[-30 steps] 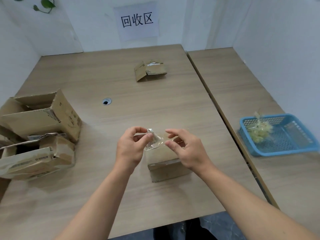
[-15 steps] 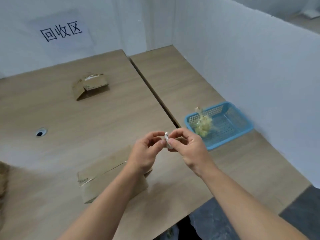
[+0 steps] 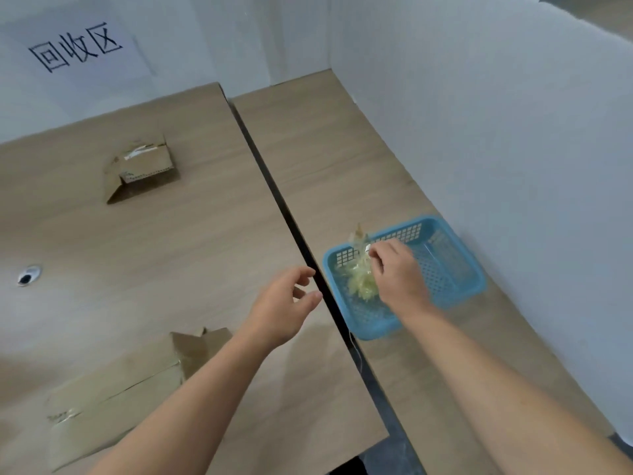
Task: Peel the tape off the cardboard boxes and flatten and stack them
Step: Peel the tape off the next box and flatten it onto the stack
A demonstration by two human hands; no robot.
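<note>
One flattened brown cardboard box point(image 3: 113, 399) lies on the wooden bench point(image 3: 205, 252) under the left forearm. The right hand point(image 3: 397, 275) pinches a clear tape scrap point(image 3: 367, 250) over the blue plastic mesh basket point(image 3: 455, 269); the left hand point(image 3: 281, 313) hovers, grip spread

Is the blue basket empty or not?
Not empty: a wad of peeled tape lies in the blue basket, where the right hand pinches another piece.

- A printed sign point(image 3: 77, 46) is fixed to the wall point(image 3: 205, 36).
- A cable hole point(image 3: 29, 275) is cut into the tabletop point(image 3: 171, 252).
- A blue mesh basket point(image 3: 375, 329) is set beside the partition point(image 3: 496, 149).
</note>
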